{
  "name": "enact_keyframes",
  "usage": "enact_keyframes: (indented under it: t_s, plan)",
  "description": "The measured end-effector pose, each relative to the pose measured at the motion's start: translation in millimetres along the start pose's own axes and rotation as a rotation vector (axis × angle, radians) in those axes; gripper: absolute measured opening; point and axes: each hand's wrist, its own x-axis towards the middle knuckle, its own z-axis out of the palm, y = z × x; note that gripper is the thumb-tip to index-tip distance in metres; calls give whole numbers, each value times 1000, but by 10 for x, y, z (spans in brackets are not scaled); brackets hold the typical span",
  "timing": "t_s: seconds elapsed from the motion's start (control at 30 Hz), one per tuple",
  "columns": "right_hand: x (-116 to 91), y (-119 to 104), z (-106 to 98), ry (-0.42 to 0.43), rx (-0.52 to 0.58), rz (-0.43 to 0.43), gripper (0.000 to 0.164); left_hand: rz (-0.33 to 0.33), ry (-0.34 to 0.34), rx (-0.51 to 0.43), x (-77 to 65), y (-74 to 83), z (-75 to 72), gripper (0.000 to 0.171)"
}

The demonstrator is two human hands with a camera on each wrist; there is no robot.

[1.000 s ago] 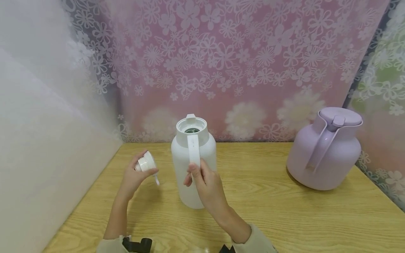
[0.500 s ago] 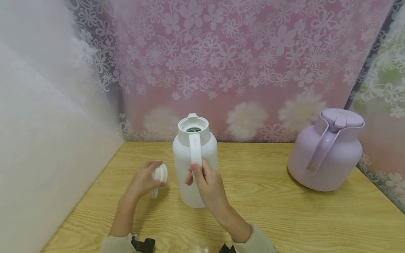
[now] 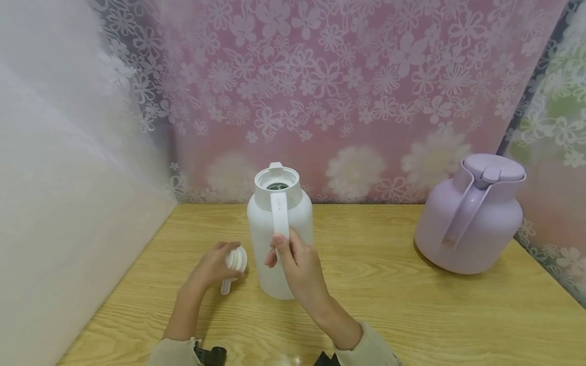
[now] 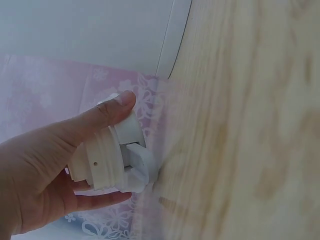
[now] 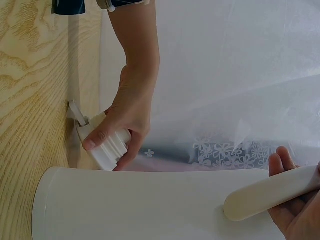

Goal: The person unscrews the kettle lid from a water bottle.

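A white thermos jug [image 3: 265,229] stands upright on the wooden table, its mouth uncovered and a dark inner opening showing. My right hand [image 3: 304,269] grips its handle [image 3: 280,213]; the right wrist view shows fingers curled behind the handle [image 5: 270,192]. To the jug's left, my left hand [image 3: 212,267] holds the white lid [image 3: 237,259] between thumb and fingers. The lid is tilted on its side, with its lever [image 3: 226,286] pointing down toward the table. In the left wrist view the ridged lid [image 4: 107,160] is close over the tabletop.
A lilac thermos jug [image 3: 471,229] with its lid on stands at the right of the wooden table [image 3: 366,305]. A pink floral curtain [image 3: 339,101] hangs behind the table, and a pale wall [image 3: 82,152] borders its left side.
My left hand has lowered the lid toward the table and moved right, closer to the white jug, turning the lid over. My right hand keeps its grip on the handle.
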Motion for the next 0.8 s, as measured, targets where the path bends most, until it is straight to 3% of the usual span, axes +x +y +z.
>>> enact_keyframes:
  t_s: [0.8]
  plan:
    - [4, -4, 3, 0, -24, 9, 19, -12, 83, 92, 33, -31, 174, 77]
